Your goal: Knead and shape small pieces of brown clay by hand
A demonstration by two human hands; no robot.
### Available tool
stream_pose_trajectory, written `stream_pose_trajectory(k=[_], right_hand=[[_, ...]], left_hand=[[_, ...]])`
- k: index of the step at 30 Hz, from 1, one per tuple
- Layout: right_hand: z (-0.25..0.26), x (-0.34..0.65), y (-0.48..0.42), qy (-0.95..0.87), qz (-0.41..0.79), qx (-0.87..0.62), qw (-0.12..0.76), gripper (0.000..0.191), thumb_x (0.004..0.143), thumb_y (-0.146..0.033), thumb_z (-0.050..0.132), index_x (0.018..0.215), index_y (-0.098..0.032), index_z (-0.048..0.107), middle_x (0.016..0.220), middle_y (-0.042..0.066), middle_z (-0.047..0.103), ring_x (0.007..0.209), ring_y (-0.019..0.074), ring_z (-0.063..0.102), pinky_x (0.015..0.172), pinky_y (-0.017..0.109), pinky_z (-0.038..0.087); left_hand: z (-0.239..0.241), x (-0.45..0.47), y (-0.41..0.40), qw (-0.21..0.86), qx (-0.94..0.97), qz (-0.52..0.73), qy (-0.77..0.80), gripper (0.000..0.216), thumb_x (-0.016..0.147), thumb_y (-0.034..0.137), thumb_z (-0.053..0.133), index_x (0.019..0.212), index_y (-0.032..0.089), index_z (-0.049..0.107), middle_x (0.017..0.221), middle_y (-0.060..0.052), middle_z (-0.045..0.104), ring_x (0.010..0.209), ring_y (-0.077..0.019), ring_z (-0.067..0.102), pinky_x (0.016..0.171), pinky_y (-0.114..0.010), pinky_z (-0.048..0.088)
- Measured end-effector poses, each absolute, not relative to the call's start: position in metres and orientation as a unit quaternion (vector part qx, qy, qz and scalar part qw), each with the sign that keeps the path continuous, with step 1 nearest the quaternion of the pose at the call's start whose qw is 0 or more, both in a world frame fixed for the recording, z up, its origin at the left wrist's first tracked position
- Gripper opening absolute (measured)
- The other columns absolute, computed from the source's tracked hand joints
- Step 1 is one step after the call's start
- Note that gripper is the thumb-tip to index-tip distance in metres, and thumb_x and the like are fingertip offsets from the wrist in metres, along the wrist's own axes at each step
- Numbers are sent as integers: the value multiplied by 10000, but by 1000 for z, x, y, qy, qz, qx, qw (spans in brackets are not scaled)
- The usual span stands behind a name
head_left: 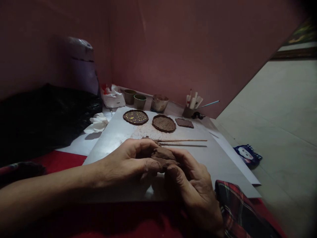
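Note:
A lump of brown clay [163, 156] is held between both my hands, above the near part of a white board [218, 165]. From the left, my left hand [133, 157] grips it with the thumb along its front. My right hand [190, 180] closes on its other side, thumb pressed at the lower edge; some fingers are hidden behind the clay. Just beyond lies a thin wooden stick [183, 140]. Farther back are a round clay piece with yellow specks [135, 117], a plain round clay piece [163, 123] and a small rectangular clay slab [184, 123].
Along the pink wall stand two dark cups [140, 101], a stained clear container [159, 103] and a holder with brushes and white sticks [189, 110]. Crumpled tissue [96, 123] and a black plastic bag [49, 115] are at left. A blue packet [247, 154] lies at right.

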State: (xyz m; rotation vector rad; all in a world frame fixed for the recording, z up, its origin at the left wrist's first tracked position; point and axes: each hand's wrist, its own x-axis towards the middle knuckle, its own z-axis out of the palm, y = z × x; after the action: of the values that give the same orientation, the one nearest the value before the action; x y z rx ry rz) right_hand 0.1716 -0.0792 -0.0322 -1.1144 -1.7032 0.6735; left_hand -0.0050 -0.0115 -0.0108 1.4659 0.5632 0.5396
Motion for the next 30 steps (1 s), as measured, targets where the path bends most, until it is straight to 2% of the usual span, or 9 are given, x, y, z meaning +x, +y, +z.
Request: stream_pose_trajectory(k=[7, 17, 22, 27, 30], right_hand=[[-32, 172, -79, -702, 286, -447, 476, 250, 937, -269, 487, 1178, -238, 545, 1132, 14, 663, 1007, 142, 635, 842, 211, 494], [-31, 172, -78, -707, 296, -438, 469, 253, 935, -285, 481, 1173, -217, 530, 1112, 31, 660, 975, 145, 638, 803, 219, 504], [-32, 173, -78, -707, 293, -442, 469, 247, 931, -254, 487, 1171, -218, 536, 1107, 21, 663, 970, 132, 641, 800, 196, 501], [-32, 172, -77, -708, 293, -440, 469, 254, 925, -234, 502, 1176, -236, 540, 1113, 13, 664, 967, 130, 645, 812, 197, 499], [-33, 172, -77, -706, 299, -436, 470, 256, 923, -231, 513, 1177, -246, 540, 1108, 11, 668, 955, 130, 651, 802, 200, 501]], left_hand=[[-11, -5, -13, 682, 641, 246, 252, 213, 836, 276, 608, 990, 131, 635, 623, 30, 548, 519, -80, 468, 485, -193, 384], [-10, -7, -14, 660, 663, 240, 258, 210, 859, 287, 569, 989, 132, 625, 695, 10, 562, 545, -84, 482, 496, -196, 396], [-9, -7, -12, 629, 692, 237, 262, 193, 884, 266, 535, 1000, 140, 623, 781, -3, 590, 624, -95, 504, 550, -198, 408], [-9, -7, -9, 606, 715, 259, 234, 166, 892, 222, 515, 973, 135, 630, 896, -27, 632, 831, -141, 562, 724, -221, 446], [-10, -7, -8, 602, 720, 266, 218, 166, 899, 199, 488, 960, 141, 631, 899, -20, 637, 838, -138, 570, 735, -216, 452]])
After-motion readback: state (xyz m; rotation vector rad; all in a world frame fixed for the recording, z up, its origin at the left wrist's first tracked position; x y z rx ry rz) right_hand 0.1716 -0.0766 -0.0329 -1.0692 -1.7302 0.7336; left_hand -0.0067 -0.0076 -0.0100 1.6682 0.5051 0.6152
